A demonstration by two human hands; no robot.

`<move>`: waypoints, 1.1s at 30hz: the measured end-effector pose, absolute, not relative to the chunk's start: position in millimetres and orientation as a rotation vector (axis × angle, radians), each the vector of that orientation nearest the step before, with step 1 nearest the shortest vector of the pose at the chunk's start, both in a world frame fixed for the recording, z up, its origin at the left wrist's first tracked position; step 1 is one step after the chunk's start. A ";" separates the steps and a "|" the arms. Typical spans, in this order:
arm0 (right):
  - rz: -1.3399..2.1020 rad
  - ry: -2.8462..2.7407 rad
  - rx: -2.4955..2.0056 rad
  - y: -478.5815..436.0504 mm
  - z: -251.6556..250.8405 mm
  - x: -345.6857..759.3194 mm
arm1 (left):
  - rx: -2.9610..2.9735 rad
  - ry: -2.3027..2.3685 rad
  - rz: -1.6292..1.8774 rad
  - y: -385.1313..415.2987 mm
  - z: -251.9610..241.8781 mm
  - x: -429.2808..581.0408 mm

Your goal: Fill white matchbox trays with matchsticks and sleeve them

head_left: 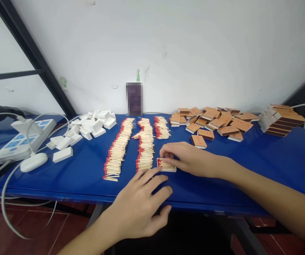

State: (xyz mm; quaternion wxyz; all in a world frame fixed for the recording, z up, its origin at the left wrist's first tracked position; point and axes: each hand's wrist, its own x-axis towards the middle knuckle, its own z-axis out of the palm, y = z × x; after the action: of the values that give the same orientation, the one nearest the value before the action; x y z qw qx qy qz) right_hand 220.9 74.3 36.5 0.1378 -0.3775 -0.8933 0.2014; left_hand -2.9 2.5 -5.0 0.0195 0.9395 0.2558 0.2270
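A small white matchbox tray (170,169) holding red-tipped matches (165,164) lies on the blue table in front of me. Over it is my right hand (186,157), its fingers curled and its thumb and fingertips down at the matches. Some fingertips are hidden behind the hand. My left hand (147,200) is open, fingers spread, with one fingertip close to the tray's lower left edge; whether it touches cannot be told. Left of the tray run two long rows of loose matches, a left row (118,148) and a middle row (145,145). A shorter row (162,127) lies behind the tray.
Empty white trays (91,124) are heaped at the back left. Orange-brown matchboxes (216,118) lie scattered at the back right, beside a stacked bundle (283,119). A power strip (22,140), white charger (34,162) and loose cables occupy the left. A pixelated dark object (134,99) leans on the wall.
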 end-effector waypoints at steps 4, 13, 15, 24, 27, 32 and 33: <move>0.721 -2.544 -1.107 76.5 38.3 221.6 | 2.916 0.792 0.710 2.5 -3.8 -2.0; 0.793 -2.506 -1.107 78.9 37.9 222.1 | 2.918 0.789 0.724 3.3 -3.5 -1.4; 0.817 -2.505 -1.104 78.9 38.3 222.4 | 2.915 0.787 0.716 3.5 -3.9 -1.6; 0.850 -2.497 -1.101 78.4 39.6 221.9 | 2.913 0.796 0.708 2.9 -4.0 -2.1; 0.847 -2.504 -1.096 78.0 39.2 221.3 | 2.915 0.791 0.710 3.0 -4.2 -2.3; 0.640 -2.555 -1.192 77.0 48.3 226.5 | 2.913 0.787 0.715 3.7 -5.0 -2.8; 0.525 -2.550 -1.239 77.8 51.4 230.8 | 2.912 0.790 0.715 3.7 -5.1 -2.8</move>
State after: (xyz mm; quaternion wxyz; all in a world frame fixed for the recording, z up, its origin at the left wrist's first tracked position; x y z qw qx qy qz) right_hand 230.8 77.8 51.4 0.1289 -0.4261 -0.8770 0.1807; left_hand -2.8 3.7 -5.1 0.0201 0.9389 0.2548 0.2306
